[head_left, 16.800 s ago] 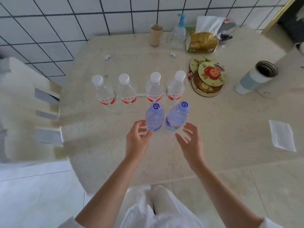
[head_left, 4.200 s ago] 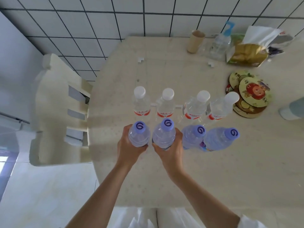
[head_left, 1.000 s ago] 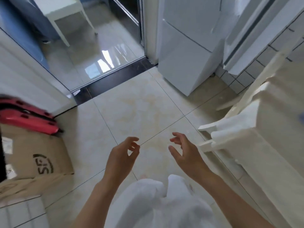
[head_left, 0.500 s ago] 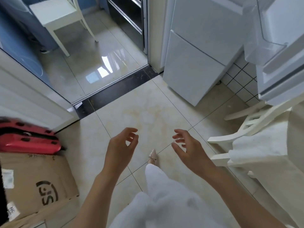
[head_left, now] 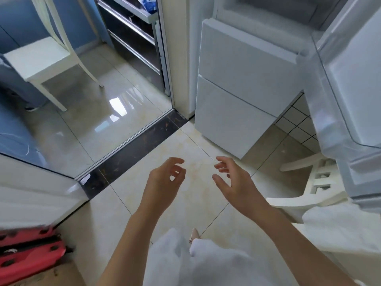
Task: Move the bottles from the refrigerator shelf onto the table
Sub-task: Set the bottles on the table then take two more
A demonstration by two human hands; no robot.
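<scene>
We stood facing the refrigerator (head_left: 243, 79), its pale lower drawers at one o'clock and its open door (head_left: 346, 100) swung out at three o'clock. The tiled floor (head_left: 165, 141) filled the middle, with a white chair (head_left: 41, 58) at ten o'clock and a red case (head_left: 28, 254) at eight o'clock. Our left hand (head_left: 162, 178) and right hand (head_left: 235, 182) hung side by side near the centre, apart from each other, each grip released, fingers loosely curled and carrying nothing. No bottles showed anywhere, and neither the shelf nor the desk was in view, so we could not tell how many were left. We judged ourselves between trips, heading to the fridge to fetch more
</scene>
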